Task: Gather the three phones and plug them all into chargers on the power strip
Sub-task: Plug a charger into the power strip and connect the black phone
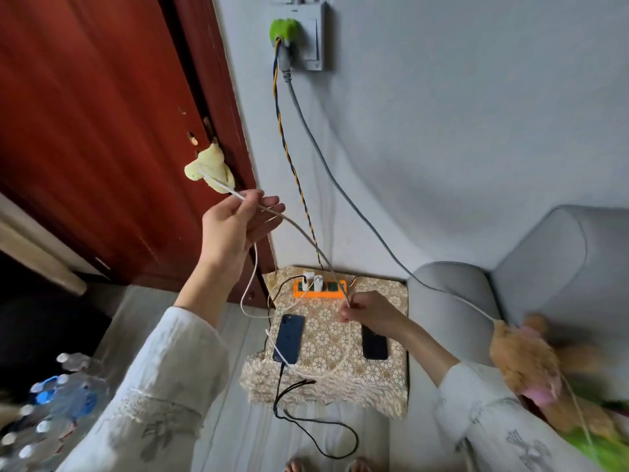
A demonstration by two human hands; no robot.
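My left hand (235, 229) is raised toward ten o'clock, its fingers loosely curled with the thumb pressing a thin white cable (299, 229) near its stiff plug end. That cable runs down in a slack line to my right hand (371, 308), at about five o'clock from the left, where my fingertips pinch it tight just in front of the orange plastic power strip (320, 290).

The strip lies at the twelve o'clock edge of a small table (326, 349) draped in a lacy, flower-patterned cloth, with two boxy white chargers (313, 282) standing in its sockets. A dark blue phone (289, 338) lies flat at the table's nine o'clock side, cables meeting its near end. A black phone (374, 345) lies at three o'clock (partly under my right wrist). I can see only these two phones. A thin black cable (316, 424) loops over the pale floor at six o'clock.
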